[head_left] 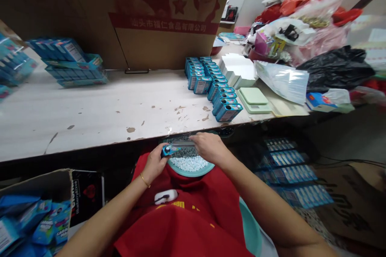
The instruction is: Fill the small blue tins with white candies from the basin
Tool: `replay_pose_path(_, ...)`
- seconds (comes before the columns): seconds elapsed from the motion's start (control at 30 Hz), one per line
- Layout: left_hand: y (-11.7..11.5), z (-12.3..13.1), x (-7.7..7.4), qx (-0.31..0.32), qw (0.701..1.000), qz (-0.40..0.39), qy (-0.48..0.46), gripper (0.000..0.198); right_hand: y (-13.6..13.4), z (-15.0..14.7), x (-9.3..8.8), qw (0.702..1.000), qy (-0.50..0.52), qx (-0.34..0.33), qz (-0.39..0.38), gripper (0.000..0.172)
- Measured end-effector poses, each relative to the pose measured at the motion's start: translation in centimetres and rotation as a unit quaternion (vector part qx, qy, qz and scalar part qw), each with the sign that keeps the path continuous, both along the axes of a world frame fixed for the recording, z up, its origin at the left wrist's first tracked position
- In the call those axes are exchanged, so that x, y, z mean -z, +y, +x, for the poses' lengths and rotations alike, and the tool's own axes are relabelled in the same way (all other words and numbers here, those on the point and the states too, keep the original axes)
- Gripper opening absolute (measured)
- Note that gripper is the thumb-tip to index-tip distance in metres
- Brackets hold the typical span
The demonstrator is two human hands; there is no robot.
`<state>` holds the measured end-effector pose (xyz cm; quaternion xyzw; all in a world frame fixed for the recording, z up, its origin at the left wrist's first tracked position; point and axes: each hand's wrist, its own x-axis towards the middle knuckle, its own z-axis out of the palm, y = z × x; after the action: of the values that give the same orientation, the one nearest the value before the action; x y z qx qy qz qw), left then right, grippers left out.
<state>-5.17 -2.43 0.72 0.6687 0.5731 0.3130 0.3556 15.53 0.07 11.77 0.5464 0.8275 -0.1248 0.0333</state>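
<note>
My left hand (154,165) is wrapped round a small blue box (171,149) with a dark round hole in its end. My right hand (209,147) is closed on a thin grey scoop-like tool (183,143), blurred, which reaches left to the box; its exact shape is unclear. Both hands are over a teal basin (193,174) holding many small pale pellets (191,163), in front of the table edge. On the table beyond stand rows of similar blue boxes (228,112), several with round holes showing on top.
A pale green scale (255,98) sits beside stacked white cards (238,68). A large cardboard carton (169,44) stands behind the white table (99,108). Packed blue boxes (72,64) lie at left. An open carton of blue packs (45,225) is low left; plastic bags (313,8) pile up at right.
</note>
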Motion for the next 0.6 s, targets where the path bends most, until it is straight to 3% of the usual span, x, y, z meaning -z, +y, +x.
replay_pose_path(0.07,0.0,-0.3,-1.4,0.007,1.000,0.001,-0.022,0.037,0.3,0.9,0.2,0.996,0.086,0.004,-0.001,0.032)
replay_pose_path(0.17,1.1,0.1,-3.6,0.026,0.998,0.007,-0.049,0.037,1.1,0.8,0.7,0.983,0.182,-0.022,0.026,0.052)
replay_pose_path(0.23,2.5,1.0,-4.8,0.040,0.996,0.030,-0.072,0.038,1.9,0.0,0.7,0.981,0.176,-0.050,0.055,0.058)
replay_pose_path(0.3,3.7,1.9,-5.8,0.050,0.992,0.058,-0.096,0.038,2.9,-0.9,0.4,0.985,0.139,-0.080,0.066,0.053)
replay_pose_path(0.4,4.7,2.0,-6.9,-0.004,0.987,0.099,-0.126,0.046,4.9,-1.5,-0.7,0.988,0.094,-0.087,0.089,0.042)
replay_pose_path(0.5,3.9,-1.4,-7.0,-0.104,0.972,0.150,-0.145,0.055,8.4,-0.8,-1.5,0.986,0.054,-0.046,0.153,0.036)
replay_pose_path(0.6,0.5,-8.5,-5.7,-0.240,0.946,0.186,-0.113,0.037,13.1,0.5,-0.4,0.985,-0.016,0.023,0.171,0.029)
